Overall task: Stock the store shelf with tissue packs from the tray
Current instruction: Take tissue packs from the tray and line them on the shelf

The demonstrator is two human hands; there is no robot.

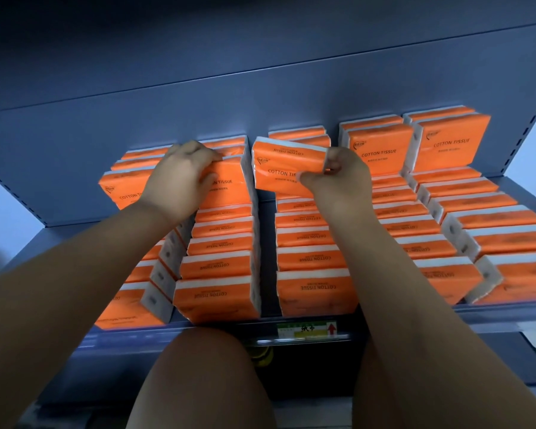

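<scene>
Orange "COTTON TISSUE" packs fill a dark grey shelf [369, 318] in several rows, with upright packs stacked at the back. My right hand [342, 174] grips the right end of one orange tissue pack [283, 168] and holds it tilted above the middle row. My left hand [177, 178] lies flat on an upright pack [226, 184] at the back of the second row from the left, fingers curled over its top edge. No tray is in view.
The shelf's blue-grey back panel [260, 97] rises behind the packs. A price label [307, 331] sits on the shelf's front rail. My knees [205, 376] are below the shelf edge. A narrow gap [267, 252] runs between the two middle rows.
</scene>
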